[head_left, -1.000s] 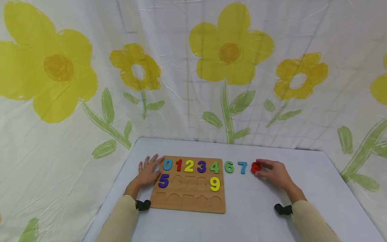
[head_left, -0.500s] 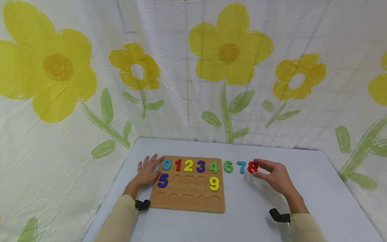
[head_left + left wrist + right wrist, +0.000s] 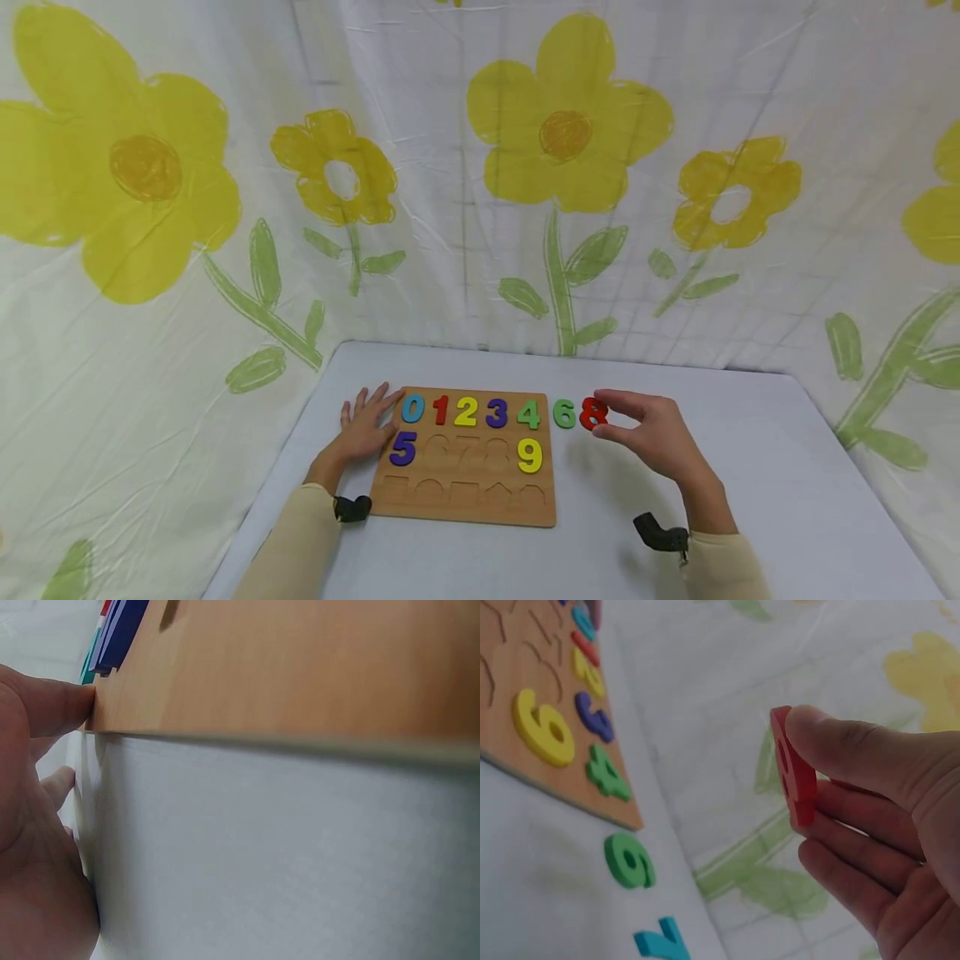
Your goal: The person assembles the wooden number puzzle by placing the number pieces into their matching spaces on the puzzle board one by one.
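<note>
Left of the wooden board (image 3: 450, 471), the left hand (image 3: 363, 432) lay spread, thumb touching its edge. To its right, the right hand (image 3: 652, 429) pinched the red 8 (image 3: 799, 776), raised. The green 6 (image 3: 558, 414) lay just beside the board; flowered cloth (image 3: 420, 308) hung beyond it.

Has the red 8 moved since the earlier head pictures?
Yes: in the head view, the red 8, pinched in the right hand, has moved left toward the wooden board.

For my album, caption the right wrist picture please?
Right hand pinching a red eight-shaped piece, green six-shaped piece on white table.
</note>
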`<state>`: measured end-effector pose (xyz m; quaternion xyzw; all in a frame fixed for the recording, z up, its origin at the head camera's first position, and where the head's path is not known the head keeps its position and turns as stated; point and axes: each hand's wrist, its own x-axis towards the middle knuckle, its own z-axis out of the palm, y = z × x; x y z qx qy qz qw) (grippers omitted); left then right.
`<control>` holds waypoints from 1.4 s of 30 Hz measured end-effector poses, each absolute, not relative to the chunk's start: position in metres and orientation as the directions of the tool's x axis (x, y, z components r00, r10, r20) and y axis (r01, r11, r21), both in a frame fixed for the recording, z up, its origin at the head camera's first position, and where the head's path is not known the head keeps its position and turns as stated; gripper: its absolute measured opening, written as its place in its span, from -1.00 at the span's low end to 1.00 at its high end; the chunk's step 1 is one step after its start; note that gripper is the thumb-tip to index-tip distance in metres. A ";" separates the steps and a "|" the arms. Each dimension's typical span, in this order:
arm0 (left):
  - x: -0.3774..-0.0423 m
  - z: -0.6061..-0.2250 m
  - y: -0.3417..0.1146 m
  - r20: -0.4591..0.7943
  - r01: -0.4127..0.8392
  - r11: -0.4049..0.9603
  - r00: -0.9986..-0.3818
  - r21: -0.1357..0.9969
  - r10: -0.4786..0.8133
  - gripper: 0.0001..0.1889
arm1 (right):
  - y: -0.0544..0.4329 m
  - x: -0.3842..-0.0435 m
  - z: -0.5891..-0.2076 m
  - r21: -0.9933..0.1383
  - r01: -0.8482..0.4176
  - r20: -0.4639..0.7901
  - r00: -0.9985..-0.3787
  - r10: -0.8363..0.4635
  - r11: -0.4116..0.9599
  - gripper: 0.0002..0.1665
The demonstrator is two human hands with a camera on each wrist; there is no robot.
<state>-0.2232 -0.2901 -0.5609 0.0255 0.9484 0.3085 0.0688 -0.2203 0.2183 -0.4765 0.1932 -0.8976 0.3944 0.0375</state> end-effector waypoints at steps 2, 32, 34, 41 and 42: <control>-0.223 -0.561 -0.290 -0.114 0.007 0.807 -0.989 0.590 0.092 -0.31 | 0.210 -0.220 -0.475 -0.703 -0.384 0.223 -0.918 -0.327 0.598 -0.32; -0.225 -0.566 -0.293 -0.099 0.020 0.800 -0.990 0.600 0.099 -0.31 | 0.111 -0.216 -0.513 -0.773 -0.358 0.139 -0.901 -0.410 0.524 -0.35; -0.226 -0.567 -0.294 -0.100 0.022 0.803 -0.990 0.596 0.102 -0.31 | 0.108 -0.216 -0.518 -0.770 -0.371 0.145 -0.894 -0.423 0.519 -0.35; -0.227 -0.569 -0.295 -0.092 0.024 0.802 -0.991 0.597 0.099 -0.31 | 0.097 -0.221 -0.531 -0.734 -0.401 0.130 -0.876 -0.465 0.549 -0.37; -0.227 -0.568 -0.295 -0.094 0.023 0.803 -0.991 0.595 0.098 -0.31 | 0.096 -0.221 -0.533 -0.723 -0.412 0.131 -0.870 -0.475 0.554 -0.36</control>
